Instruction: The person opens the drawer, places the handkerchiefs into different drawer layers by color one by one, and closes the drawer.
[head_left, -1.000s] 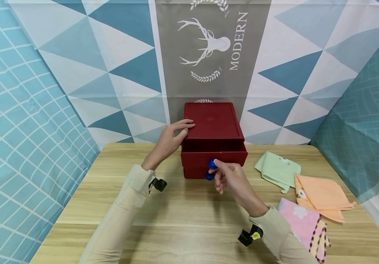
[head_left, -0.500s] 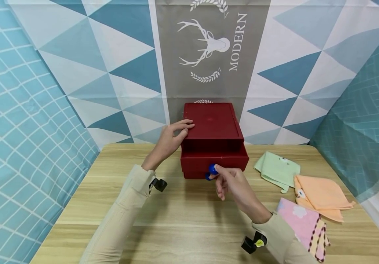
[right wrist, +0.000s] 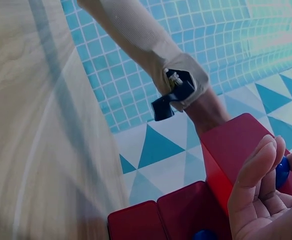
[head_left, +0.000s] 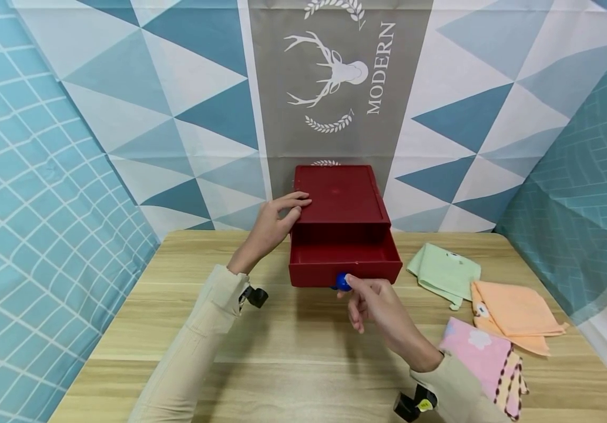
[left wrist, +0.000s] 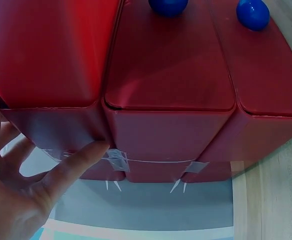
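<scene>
A dark red drawer cabinet [head_left: 337, 191] stands against the back wall. Its top drawer [head_left: 308, 274] is pulled well out, and the bare red floor inside shows. My right hand [head_left: 385, 314] pinches this drawer's blue knob [head_left: 342, 282] between thumb and fingers; in the right wrist view the same knob [right wrist: 282, 173] is partly covered by the fingers. On the cabinet's left top edge rests my left hand [head_left: 271, 223], fingers extended over the lid and thumb near the front. Two lower drawers, each with a blue knob [left wrist: 253, 14], sit closed in the left wrist view.
Right of the cabinet lie a folded green cloth [head_left: 446, 273], an orange cloth [head_left: 520, 311] and a pink patterned cloth [head_left: 478, 352] on the wooden table [head_left: 292, 370]. Patterned fabric sheets [head_left: 213, 117] hang behind and at both sides.
The top drawer has slid further out toward me, with my right hand drawing back on its knob. More of the drawer's inside shows. My left hand has stayed in place on the cabinet.
</scene>
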### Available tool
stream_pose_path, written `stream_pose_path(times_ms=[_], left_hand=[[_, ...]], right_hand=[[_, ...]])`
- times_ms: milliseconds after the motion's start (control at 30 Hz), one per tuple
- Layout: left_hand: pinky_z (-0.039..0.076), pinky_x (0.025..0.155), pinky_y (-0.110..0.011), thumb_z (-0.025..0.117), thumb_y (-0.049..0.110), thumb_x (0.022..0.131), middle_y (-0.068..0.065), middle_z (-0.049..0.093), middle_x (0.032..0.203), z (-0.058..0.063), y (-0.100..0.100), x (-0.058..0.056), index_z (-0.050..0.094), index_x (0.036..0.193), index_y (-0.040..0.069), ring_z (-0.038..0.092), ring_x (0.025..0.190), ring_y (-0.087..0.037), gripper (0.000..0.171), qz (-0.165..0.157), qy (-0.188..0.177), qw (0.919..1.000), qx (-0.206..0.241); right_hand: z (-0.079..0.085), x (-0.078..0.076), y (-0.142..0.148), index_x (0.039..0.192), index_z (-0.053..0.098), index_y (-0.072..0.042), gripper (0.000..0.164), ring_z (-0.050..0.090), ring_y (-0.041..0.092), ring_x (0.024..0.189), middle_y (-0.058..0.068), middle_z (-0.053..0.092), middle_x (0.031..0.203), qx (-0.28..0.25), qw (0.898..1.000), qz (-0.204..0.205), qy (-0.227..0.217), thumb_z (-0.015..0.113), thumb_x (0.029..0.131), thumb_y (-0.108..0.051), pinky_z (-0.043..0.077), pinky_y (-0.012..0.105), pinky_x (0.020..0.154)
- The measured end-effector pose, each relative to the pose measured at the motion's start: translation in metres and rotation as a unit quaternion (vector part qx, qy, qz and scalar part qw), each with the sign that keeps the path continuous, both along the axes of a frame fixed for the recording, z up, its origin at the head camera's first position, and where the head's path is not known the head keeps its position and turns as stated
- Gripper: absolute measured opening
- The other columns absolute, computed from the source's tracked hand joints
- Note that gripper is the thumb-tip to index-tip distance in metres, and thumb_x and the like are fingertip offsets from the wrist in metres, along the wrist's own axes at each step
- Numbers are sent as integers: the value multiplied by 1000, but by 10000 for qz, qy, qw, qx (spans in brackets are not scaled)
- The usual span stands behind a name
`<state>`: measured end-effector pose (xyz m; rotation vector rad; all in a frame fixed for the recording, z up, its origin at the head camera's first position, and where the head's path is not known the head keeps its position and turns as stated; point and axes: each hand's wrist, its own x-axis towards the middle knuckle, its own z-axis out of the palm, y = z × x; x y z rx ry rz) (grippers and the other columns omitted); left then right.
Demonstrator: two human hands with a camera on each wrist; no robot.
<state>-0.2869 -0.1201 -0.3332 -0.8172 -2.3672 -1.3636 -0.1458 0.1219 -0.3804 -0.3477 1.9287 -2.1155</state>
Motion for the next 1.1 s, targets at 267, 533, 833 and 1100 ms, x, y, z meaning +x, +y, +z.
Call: stream_pose_path(times_ms=[267, 533, 833, 1100], left_hand=[[51, 98, -40, 48, 14, 103, 0, 57, 142, 1, 3, 0, 70, 127, 12, 44, 138, -17, 32, -130, -93, 9998, 117], [45, 104, -47, 50, 8, 102, -8, 57, 142, 2, 7, -2, 70, 125, 5, 42, 141, -25, 30, -205, -95, 9994, 271], [45, 98, -44, 46, 0, 101, -21, 55, 140, 24, 13, 28, 66, 125, -7, 40, 141, -34, 31, -272, -158, 9991, 295], [46, 99, -46, 46, 1, 101, -21, 55, 141, 25, 8, 31, 65, 126, -6, 40, 141, -33, 32, -204, -143, 9991, 348]], right_hand=[[2, 14, 4, 98, 67, 4, 50, 49, 15, 47, 4, 53, 54, 121, 9998, -3, -184, 53, 102, -44, 46, 24, 45], [1, 27, 8, 98, 67, 5, 49, 49, 14, 45, 3, 52, 54, 203, 9995, 132, -199, 53, 103, -41, 47, 23, 45], [1, 39, 12, 100, 68, 4, 47, 51, 13, 46, 2, 53, 55, 184, 9987, 358, -310, 51, 104, -40, 48, 23, 46], [-3, 36, 18, 108, 70, 3, 45, 55, 12, 50, 4, 59, 60, 368, 9966, 709, -208, 48, 106, -37, 51, 23, 49]])
